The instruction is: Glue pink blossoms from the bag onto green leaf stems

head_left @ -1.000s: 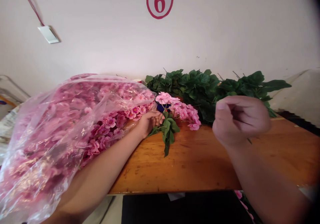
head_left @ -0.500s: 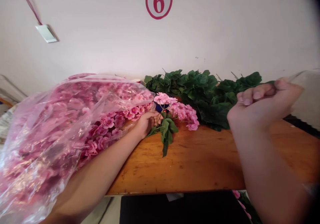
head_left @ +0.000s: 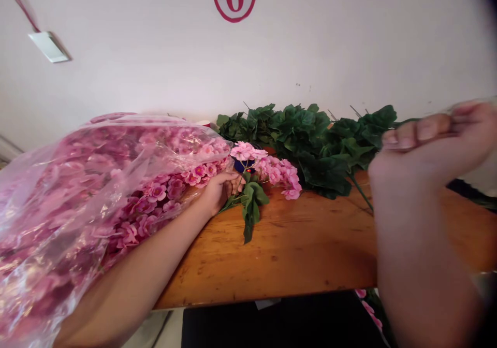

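Note:
My left hand (head_left: 225, 191) is closed around the stem of a pink artificial flower spray (head_left: 280, 174), just above the wooden table. Pink blossoms lean right from it, and green leaves (head_left: 253, 203) droop below the fingers. Behind the blossoms sits a small dark blue object (head_left: 241, 165) with a red light, partly covered. My right hand (head_left: 437, 141) is raised at the right, apart from the spray, its fingers curled in. Whatever those fingers may hold is hidden. Nearest to it lies a pile of green artificial leaves (head_left: 306, 135).
A clear plastic bag (head_left: 112, 177) full of pink flowers fills the left side and lies against my left forearm. The wooden table (head_left: 287, 249) runs beneath. A pale wall (head_left: 163, 47) rises behind. Below the table's front edge, more pink flowers (head_left: 368, 312) show at the right.
My right hand has moved further right, away from the spray. My left hand still grips the stem. The whole view has shifted slightly, so the wall and table sit further left.

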Demonstrator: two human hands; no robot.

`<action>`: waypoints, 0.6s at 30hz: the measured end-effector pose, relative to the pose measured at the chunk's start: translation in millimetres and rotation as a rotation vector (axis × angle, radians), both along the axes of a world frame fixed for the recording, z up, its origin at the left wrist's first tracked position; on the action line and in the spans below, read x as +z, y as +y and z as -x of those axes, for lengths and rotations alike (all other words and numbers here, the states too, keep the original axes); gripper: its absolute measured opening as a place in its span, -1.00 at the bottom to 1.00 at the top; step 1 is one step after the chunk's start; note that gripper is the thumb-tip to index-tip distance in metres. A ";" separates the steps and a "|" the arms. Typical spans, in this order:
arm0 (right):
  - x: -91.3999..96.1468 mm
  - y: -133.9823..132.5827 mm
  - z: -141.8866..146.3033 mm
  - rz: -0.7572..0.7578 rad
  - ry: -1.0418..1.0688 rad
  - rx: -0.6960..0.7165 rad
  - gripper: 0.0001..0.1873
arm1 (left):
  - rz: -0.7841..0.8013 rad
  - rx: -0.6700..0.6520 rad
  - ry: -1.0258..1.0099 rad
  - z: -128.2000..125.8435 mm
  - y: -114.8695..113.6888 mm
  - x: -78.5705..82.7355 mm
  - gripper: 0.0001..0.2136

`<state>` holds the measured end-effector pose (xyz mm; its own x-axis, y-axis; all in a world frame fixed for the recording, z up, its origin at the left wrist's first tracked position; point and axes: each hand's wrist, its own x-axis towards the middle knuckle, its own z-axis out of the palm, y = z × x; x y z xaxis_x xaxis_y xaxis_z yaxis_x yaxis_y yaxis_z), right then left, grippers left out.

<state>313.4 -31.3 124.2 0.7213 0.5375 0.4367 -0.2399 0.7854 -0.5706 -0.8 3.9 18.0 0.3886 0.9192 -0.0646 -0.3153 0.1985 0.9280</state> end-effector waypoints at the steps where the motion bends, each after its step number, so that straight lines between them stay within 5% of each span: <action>1: 1.0 1.0 12.8 -0.046 0.014 0.022 -0.66 | -0.008 0.003 0.002 0.1 -0.3 0.2 -0.78; 5: -8.2 5.4 47.4 -0.012 -0.193 0.181 -0.75 | -0.032 0.016 0.004 -0.5 -1.7 0.9 -0.79; 10: -26.9 4.9 64.6 0.199 -0.731 0.626 -0.86 | -0.033 0.020 -0.012 -2.6 -3.3 3.0 -0.79; 18: -33.2 4.1 74.4 0.336 -0.885 0.790 -0.77 | -0.040 0.005 -0.031 -2.3 -3.1 1.4 -0.81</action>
